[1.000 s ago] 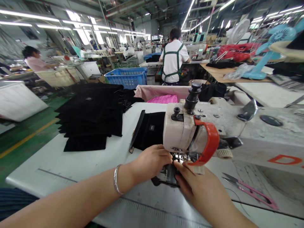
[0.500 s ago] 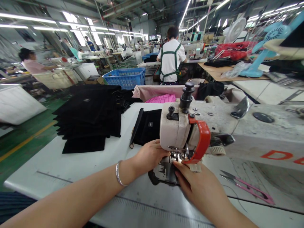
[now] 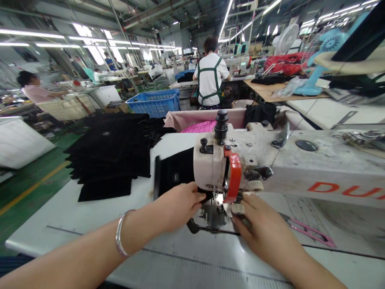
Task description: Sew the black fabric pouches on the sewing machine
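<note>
A black fabric piece [image 3: 183, 160] with a small label lies on the white table left of the sewing machine head [image 3: 210, 160], a dark strip along its left edge. My left hand [image 3: 183, 204] pinches its near edge, just left of the needle area [image 3: 219, 198]. My right hand [image 3: 261, 224] is right of the needle, with bent fingers around the small metal part and pale block [image 3: 237, 208] below the red guard [image 3: 234, 176]. What its fingertips grip is partly hidden. Pink-handled thread snips [image 3: 313, 233] lie right of my right hand.
A tall stack of black fabric pieces [image 3: 111, 152] stands at the table's left. Behind the machine is a pink-lined bin [image 3: 237, 115] holding pink cloth. Farther back are a blue crate [image 3: 153, 102], a person in a white shirt [image 3: 210, 76] and a blue fan [image 3: 319, 64].
My right hand has moved right, away from the needle. My left hand has shifted slightly left, and the black piece has turned and slid left. The view has swung a little right.
</note>
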Available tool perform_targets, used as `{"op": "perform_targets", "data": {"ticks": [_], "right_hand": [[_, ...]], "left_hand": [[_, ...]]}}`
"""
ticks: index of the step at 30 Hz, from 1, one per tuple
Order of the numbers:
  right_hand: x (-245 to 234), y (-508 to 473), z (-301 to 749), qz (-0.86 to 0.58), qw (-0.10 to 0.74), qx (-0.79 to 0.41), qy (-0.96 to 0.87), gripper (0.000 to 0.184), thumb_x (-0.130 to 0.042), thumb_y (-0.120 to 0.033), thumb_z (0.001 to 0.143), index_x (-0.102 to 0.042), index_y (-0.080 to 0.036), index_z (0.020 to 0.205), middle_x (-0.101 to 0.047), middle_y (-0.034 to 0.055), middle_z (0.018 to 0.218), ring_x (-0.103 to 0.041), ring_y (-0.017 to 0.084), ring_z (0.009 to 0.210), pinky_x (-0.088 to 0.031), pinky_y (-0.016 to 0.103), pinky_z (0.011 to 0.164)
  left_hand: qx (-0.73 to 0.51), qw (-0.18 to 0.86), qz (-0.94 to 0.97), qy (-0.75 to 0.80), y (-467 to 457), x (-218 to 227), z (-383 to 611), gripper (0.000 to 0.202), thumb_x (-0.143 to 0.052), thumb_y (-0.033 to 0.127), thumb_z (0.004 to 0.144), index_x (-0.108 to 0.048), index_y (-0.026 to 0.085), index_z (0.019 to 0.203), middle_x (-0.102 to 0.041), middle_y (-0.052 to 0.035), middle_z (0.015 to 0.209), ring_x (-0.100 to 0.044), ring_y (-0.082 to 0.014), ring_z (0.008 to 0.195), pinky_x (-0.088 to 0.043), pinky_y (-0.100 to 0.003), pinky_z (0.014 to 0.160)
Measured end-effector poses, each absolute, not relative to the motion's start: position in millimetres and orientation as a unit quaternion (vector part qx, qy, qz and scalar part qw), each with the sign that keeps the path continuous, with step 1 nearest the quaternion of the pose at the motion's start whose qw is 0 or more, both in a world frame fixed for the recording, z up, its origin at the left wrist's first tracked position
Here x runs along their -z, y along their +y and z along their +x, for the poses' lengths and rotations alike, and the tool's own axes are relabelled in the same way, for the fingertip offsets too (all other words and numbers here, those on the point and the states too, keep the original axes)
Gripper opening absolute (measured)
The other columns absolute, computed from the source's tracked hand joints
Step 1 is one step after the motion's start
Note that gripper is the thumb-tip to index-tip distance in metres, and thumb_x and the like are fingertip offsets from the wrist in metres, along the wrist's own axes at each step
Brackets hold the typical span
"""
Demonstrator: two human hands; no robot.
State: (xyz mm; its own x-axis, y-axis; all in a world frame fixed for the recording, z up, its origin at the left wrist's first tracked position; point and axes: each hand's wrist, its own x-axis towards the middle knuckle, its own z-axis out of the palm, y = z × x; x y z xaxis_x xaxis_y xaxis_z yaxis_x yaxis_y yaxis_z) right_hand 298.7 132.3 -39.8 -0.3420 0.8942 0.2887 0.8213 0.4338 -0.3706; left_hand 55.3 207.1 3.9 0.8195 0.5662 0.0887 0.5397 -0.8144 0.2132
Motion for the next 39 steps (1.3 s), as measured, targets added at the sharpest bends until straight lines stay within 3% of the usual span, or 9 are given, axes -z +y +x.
{"op": "perform_targets", "data": {"ticks": [3, 7, 13, 17, 21, 27, 31, 35, 39], "right_hand": [[47.0, 136.7, 297.9, -0.535, 0.258, -0.069, -0.802, 0.014, -0.047, -0.014, 0.093, -0.060, -0.019, 0.093, -0.060, 0.0085, 0.096, -0.058, 0.023, 0.088, -0.051, 0.037, 0.074], [53.0, 137.7, 293.7, -0.527, 0.261, -0.025, -0.809, 0.019, -0.045, -0.011, 0.093, -0.063, -0.018, 0.097, -0.061, 0.0096, 0.098, -0.060, 0.023, 0.089, -0.052, 0.035, 0.074], [49.6, 122.7, 285.1, -0.387, 0.269, -0.004, -0.882, 0.030, -0.046, -0.004, 0.088, -0.064, -0.016, 0.108, -0.066, 0.0077, 0.097, -0.061, 0.020, 0.088, -0.051, 0.035, 0.080], [51.7, 120.7, 278.0, -0.385, 0.260, 0.004, -0.885, 0.028, -0.048, -0.003, 0.085, -0.066, -0.015, 0.104, -0.067, 0.0064, 0.090, -0.061, 0.019, 0.082, -0.051, 0.034, 0.073], [51.3, 124.3, 277.1, -0.383, 0.277, -0.005, -0.881, 0.032, -0.051, 0.000, 0.080, -0.066, -0.012, 0.106, -0.068, 0.0085, 0.096, -0.062, 0.022, 0.088, -0.050, 0.038, 0.079], [25.9, 118.6, 288.7, -0.392, 0.231, -0.282, -0.845, 0.028, -0.055, 0.000, 0.075, -0.067, -0.025, 0.080, -0.066, -0.0034, 0.087, -0.059, 0.015, 0.085, -0.046, 0.030, 0.079], [14.6, 111.5, 291.5, -0.332, 0.184, -0.360, -0.852, 0.025, -0.058, 0.000, 0.071, -0.062, -0.024, 0.067, -0.064, -0.0078, 0.074, -0.059, 0.012, 0.079, -0.044, 0.028, 0.081], [20.7, 112.2, 289.5, -0.397, 0.229, -0.290, -0.840, 0.026, -0.052, -0.003, 0.077, -0.065, -0.024, 0.087, -0.068, -0.0019, 0.096, -0.059, 0.016, 0.092, -0.046, 0.033, 0.085], [32.8, 115.9, 287.0, -0.388, 0.267, -0.185, -0.862, 0.036, -0.047, -0.007, 0.086, -0.065, -0.026, 0.111, -0.065, 0.0006, 0.123, -0.059, 0.021, 0.108, -0.045, 0.042, 0.095]], "left_hand": [[-0.004, 0.107, 0.951, 0.290, 184.8, -12.4, 56.0, 0.030, -0.054, 0.020, 0.094, -0.061, 0.015, 0.123, -0.065, -0.0093, 0.113, -0.065, -0.0205, 0.098, -0.051, -0.032, 0.090], [-0.015, 0.095, 0.953, 0.288, 161.0, -3.2, 58.0, 0.038, -0.057, 0.021, 0.092, -0.056, 0.014, 0.129, -0.057, -0.0130, 0.131, -0.052, -0.0286, 0.123, -0.044, -0.046, 0.105], [-0.071, 0.116, 0.956, 0.259, 151.9, 22.5, 45.8, 0.047, -0.045, 0.011, 0.096, -0.041, 0.014, 0.143, -0.044, -0.0093, 0.149, -0.029, -0.0214, 0.143, -0.031, -0.045, 0.118], [-0.067, 0.129, 0.964, 0.223, 171.0, 26.5, 39.1, 0.045, -0.045, 0.014, 0.097, -0.043, 0.016, 0.142, -0.045, -0.0079, 0.148, -0.033, -0.0206, 0.142, -0.030, -0.045, 0.119], [-0.060, 0.155, 0.959, 0.230, 192.5, 19.0, 40.6, 0.044, -0.047, 0.015, 0.096, -0.047, 0.019, 0.140, -0.047, -0.0064, 0.147, -0.039, -0.0196, 0.139, -0.030, -0.043, 0.119], [-0.048, 0.208, 0.940, 0.268, 148.7, -5.0, 47.0, 0.035, -0.049, 0.024, 0.098, -0.055, 0.019, 0.133, -0.057, -0.0042, 0.138, -0.048, -0.0187, 0.132, -0.033, -0.038, 0.118], [-0.126, 0.163, 0.948, 0.241, 103.8, 24.2, 45.3, 0.048, -0.047, 0.045, 0.097, -0.055, 0.012, 0.130, -0.064, -0.0113, 0.128, -0.055, -0.0229, 0.126, -0.039, -0.038, 0.114], [-0.158, 0.085, 0.958, 0.225, 96.4, 42.7, 45.2, 0.049, -0.049, 0.045, 0.097, -0.055, 0.009, 0.129, -0.065, -0.0134, 0.126, -0.055, -0.0271, 0.125, -0.040, -0.041, 0.113], [-0.109, 0.081, 0.962, 0.238, 107.6, 20.5, 50.4, 0.043, -0.054, 0.035, 0.096, -0.055, 0.009, 0.130, -0.062, -0.0111, 0.130, -0.054, -0.0256, 0.126, -0.041, -0.039, 0.113]]}}
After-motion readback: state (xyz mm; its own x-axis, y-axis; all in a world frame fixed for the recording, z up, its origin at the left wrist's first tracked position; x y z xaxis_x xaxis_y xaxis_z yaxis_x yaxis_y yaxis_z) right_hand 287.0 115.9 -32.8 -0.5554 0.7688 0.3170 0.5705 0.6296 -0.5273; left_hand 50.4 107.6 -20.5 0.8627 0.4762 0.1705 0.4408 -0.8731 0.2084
